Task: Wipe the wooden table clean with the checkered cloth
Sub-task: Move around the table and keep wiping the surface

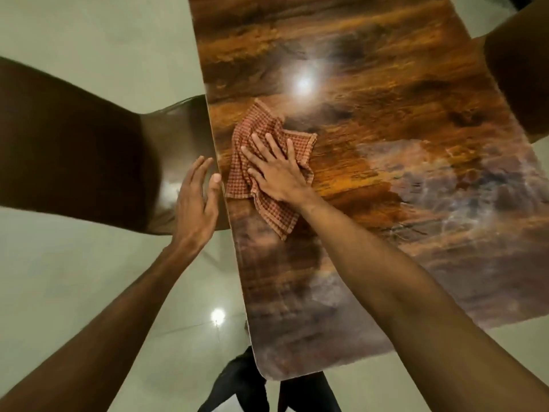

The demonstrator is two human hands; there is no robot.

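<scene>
A glossy wooden table (pixel 371 144) with strong grain runs from the top of the view down to my legs. A crumpled red and white checkered cloth (pixel 252 144) lies near the table's left edge. My right hand (pixel 276 171) presses flat on the cloth with fingers spread, palm down. My left hand (pixel 197 200) hovers just off the table's left edge beside the cloth, fingers straight and apart, holding nothing; its thumb is close to the edge.
A dark brown chair (pixel 74 144) stands against the table's left side, its seat under my left hand. Another dark chair back (pixel 520 84) shows at the right. Pale tiled floor (pixel 89 292) surrounds the table. A lamp glare (pixel 303 83) reflects on the tabletop.
</scene>
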